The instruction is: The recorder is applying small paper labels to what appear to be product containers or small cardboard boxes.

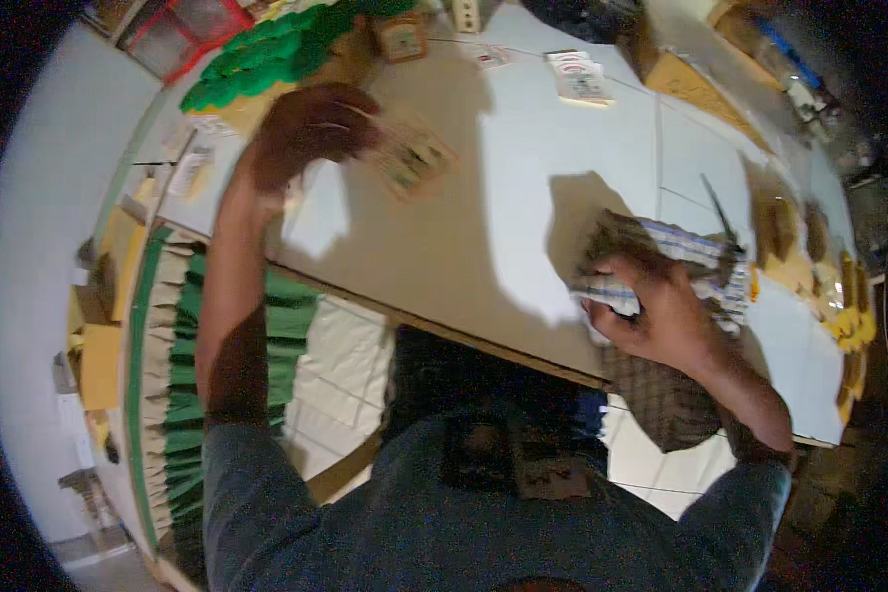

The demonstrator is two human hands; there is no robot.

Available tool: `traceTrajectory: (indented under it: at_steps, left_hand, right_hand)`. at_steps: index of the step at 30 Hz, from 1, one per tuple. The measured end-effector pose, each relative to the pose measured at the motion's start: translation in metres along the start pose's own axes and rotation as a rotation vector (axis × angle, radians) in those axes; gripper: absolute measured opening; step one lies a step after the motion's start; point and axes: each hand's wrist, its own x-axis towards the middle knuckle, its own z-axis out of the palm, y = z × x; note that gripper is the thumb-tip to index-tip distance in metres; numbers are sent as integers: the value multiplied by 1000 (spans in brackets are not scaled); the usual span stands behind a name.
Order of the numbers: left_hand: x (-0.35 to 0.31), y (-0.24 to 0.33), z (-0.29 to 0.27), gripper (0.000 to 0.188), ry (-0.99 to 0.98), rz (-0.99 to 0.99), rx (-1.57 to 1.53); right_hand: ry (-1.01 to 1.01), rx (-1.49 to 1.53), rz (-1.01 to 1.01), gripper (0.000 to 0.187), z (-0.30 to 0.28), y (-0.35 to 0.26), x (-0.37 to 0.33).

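Above the left part of the white table, my left hand (321,128) is closed and blurred by motion. From its fingers sticks out a flat, printed card (414,158), pale with a dark picture in the middle. My right hand (661,306) grips a bunched checked cloth (673,237), white and blue, at the right of the table. A brown checked part of cloth (666,400) hangs over the front edge below this hand. Just beyond the cloth lies a thin dark tool (722,215), its kind unclear.
A small stack of printed cards (580,79) lies at the back of the white table (523,148). Green scalloped pieces (266,59) lie at the back left, near a red-edged mesh basket (183,39). Yellow packets (853,306) line the right edge. A green ruffled curtain (232,326) hangs at the left.
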Motion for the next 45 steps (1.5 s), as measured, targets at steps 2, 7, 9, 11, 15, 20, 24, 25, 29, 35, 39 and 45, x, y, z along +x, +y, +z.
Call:
traceTrajectory:
  at_steps: [2,7,9,11,15,20,24,25,29,35,39,45]
  left_hand:
    - [19,-22,63,29,-40,-9,47]
    - [12,-35,135,28,-7,245,607]
    - [-5,-37,145,26,71,372,650]
    - [-17,-45,159,24,-5,420,802]
    - [-28,-36,173,17,56,354,808]
    - [-32,-44,171,14,109,437,751]
    - [-31,-39,168,12,105,423,766]
    - [-32,-40,167,12,104,421,766]
    - [-34,-43,164,19,79,403,763]
    - [-33,-44,168,23,96,433,768]
    - [-36,-33,173,19,151,404,808]
    - [-35,-33,173,19,145,439,770]
  right_hand:
    - [101,-7,81,28,-5,4,-2]
    - [337,126,104,24,-20,19,15]
    - [286,118,121,25,-24,14,17]
    - [211,73,86,27,-30,5,20]
    - [-62,-68,-58,38,4,-14,41]
    - [-57,-155,-220,39,35,-6,59]
    - [-166,-121,-125,40,30,-4,61]
    - [-224,-102,-57,39,28,-8,61]
    - [-294,38,-4,36,21,-6,69]
    - [-8,-274,-146,46,32,16,86]
    - [-83,-237,-57,44,29,10,82]
    - [13,-309,-16,42,13,30,48]
